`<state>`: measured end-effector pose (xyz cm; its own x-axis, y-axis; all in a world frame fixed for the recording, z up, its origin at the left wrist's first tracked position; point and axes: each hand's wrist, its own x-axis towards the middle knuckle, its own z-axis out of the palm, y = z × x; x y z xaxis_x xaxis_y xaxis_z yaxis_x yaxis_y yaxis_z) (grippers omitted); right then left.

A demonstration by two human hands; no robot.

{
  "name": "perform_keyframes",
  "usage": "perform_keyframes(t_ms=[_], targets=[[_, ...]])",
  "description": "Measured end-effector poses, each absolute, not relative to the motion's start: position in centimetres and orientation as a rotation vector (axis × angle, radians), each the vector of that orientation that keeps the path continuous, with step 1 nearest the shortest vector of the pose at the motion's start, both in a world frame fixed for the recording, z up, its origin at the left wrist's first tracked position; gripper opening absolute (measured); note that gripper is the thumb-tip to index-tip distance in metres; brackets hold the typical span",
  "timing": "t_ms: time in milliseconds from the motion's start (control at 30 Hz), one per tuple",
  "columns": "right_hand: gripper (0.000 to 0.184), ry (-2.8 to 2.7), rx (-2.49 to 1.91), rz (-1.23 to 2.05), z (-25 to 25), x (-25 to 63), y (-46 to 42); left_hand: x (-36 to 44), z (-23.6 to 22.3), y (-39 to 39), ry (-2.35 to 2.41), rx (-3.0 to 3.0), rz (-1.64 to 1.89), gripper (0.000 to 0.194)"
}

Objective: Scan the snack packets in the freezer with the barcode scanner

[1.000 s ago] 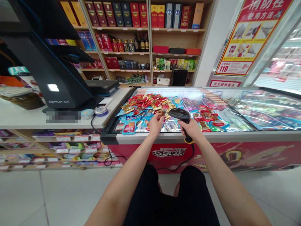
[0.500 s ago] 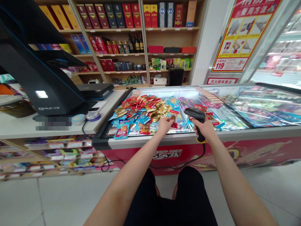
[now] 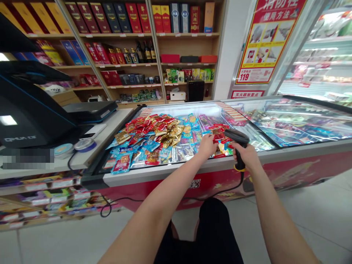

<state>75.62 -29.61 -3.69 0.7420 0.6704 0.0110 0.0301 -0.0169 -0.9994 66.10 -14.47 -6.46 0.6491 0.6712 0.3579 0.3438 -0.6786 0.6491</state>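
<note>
My left hand (image 3: 208,146) is over the freezer's glass lid, fingers pinched on the edge of a small red snack packet (image 3: 221,148); the grip is partly hidden. My right hand (image 3: 249,157) is wrapped round the handle of a black barcode scanner (image 3: 238,138), its head pointing left above the packets. Several red packets (image 3: 218,131) lie just beyond my left hand. To the left spreads a large heap of red, gold and blue snack packets (image 3: 154,128). One blue-and-red packet (image 3: 121,163) lies at the near left corner of the lid.
The chest freezer (image 3: 170,169) runs across in front of me. On the left counter (image 3: 110,123) stand a black checkout machine (image 3: 30,110), a scale (image 3: 90,110) and a round tub (image 3: 85,144). The scanner's cable (image 3: 228,190) hangs along the freezer front. Shelves of boxes (image 3: 115,18) stand behind.
My left hand has moved right with a packet, from beside the big heap to the red packets near the scanner. The scanner stays in my right hand. The view has shifted to the right.
</note>
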Motion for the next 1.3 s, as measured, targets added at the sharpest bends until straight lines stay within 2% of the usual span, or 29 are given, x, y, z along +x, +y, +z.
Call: perform_keyframes(t_ms=[367,767,933,1000,1100,1300], targets=[[0.032,-0.731,-1.522,0.658,-4.5,72.0,-27.4,57.8,-6.4,-12.6,1.009,2.418,0.991,0.039],[0.035,-0.832,-1.397,0.877,-5.3,62.3,-23.1,40.0,-2.1,-4.3,1.508,2.255,1.297,0.039],[0.035,-0.806,-1.409,0.882,-4.8,60.9,-23.1,32.7,-1.1,-0.4,2.05,2.051,1.027,0.04],[0.036,-0.802,-1.423,0.877,-4.6,60.6,-23.1,31.2,-1.3,0.4,2.187,1.975,0.869,0.051],[0.037,-0.806,-1.451,0.878,-4.4,60.3,-23.0,30.4,-2.0,1.2,2.209,1.958,0.743,0.063],[0.037,-0.825,-1.485,0.872,-3.8,60.2,-23.3,30.6,-3.3,1.6,2.028,2.002,0.733,0.061]])
